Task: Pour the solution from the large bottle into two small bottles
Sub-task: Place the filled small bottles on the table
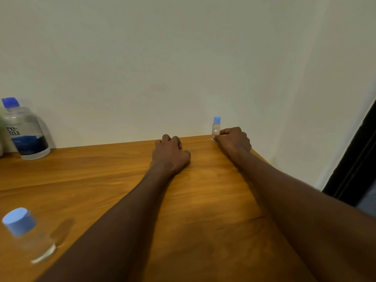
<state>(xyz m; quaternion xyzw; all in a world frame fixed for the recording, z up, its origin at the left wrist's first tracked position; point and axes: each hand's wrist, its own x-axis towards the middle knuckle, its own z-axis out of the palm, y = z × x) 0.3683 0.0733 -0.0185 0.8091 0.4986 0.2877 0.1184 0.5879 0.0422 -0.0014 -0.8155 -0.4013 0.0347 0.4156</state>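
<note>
The large clear bottle point(26, 135) with a blue cap and blue label stands at the table's far left, against the wall. One small clear bottle point(216, 128) with a light blue cap stands upright at the far edge on the right. My right hand point(234, 142) touches its base from the right, fingers curled; a firm grip is not clear. A second small capped bottle point(26, 237) stands near the front left, blurred. My left hand point(171, 153) rests on the table in a loose fist, holding nothing, to the left of the far small bottle.
The wooden table point(91, 180) ends at a pale wall point(183, 68). Its right edge runs diagonally past my right forearm, and a dark door frame point(354, 159) stands beyond it.
</note>
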